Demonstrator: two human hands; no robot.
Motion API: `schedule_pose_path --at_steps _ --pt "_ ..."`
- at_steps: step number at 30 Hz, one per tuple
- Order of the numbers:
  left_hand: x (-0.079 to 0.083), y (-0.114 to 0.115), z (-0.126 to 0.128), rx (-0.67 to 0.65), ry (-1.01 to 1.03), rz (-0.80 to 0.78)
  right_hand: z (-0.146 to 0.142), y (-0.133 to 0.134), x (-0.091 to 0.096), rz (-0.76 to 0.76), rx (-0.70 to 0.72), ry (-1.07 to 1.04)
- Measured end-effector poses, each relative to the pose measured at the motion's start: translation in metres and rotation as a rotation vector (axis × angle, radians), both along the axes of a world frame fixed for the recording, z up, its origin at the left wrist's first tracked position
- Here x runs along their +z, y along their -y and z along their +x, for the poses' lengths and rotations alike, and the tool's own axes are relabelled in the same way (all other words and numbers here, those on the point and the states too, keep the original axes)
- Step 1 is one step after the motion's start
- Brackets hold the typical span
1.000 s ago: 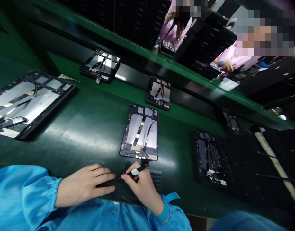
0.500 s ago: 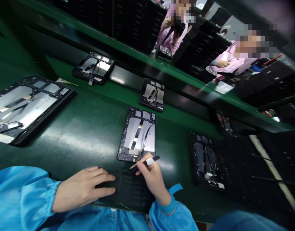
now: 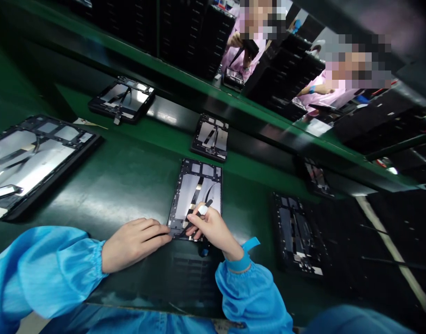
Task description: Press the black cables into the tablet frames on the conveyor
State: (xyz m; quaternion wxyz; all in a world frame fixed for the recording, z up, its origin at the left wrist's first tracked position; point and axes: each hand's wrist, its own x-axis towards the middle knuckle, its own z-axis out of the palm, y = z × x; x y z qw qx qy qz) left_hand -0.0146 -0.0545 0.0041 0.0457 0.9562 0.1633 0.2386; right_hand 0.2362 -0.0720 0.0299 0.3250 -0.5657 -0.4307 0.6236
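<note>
An opened tablet [image 3: 183, 195] lies on the green bench in front of me, its silver plate, dark frame and flat cables exposed. My right hand [image 3: 211, 227] is over its lower part, closed around dark tweezers [image 3: 209, 204] with a white wrap. The tweezers' tips are hard to make out below the fingers. My left hand [image 3: 138, 241] lies flat with its fingers stretched out, the fingertips at the tablet's lower left corner. It grips nothing.
Opened tablets lie around: a stack [image 3: 35, 157] at left, one [image 3: 124, 99] at the back left, one [image 3: 211, 137] behind mine, others [image 3: 296, 232] at right. A green shelf edge [image 3: 185, 74] crosses the back. Two people in pink work beyond dark stacked trays [image 3: 195, 37].
My right hand has moved up over the tablet's lower part with the tweezers. My left hand has slid right and up to the tablet's corner.
</note>
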Motion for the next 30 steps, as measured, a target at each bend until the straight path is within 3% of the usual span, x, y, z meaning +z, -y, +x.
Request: schedule_pose_path --at_steps 17,25,30 --pt "0.001 -0.002 0.002 -0.024 0.026 -0.002 -0.003 0.001 0.002 -0.012 -0.016 0.019" --pt "-0.008 0.005 -0.003 0.008 -0.061 0.132 -0.006 0.001 0.001 0.000 -0.043 0.021" --pt "-0.013 0.005 -0.006 0.015 -0.139 0.107 0.003 0.013 0.000 0.069 -0.136 0.026"
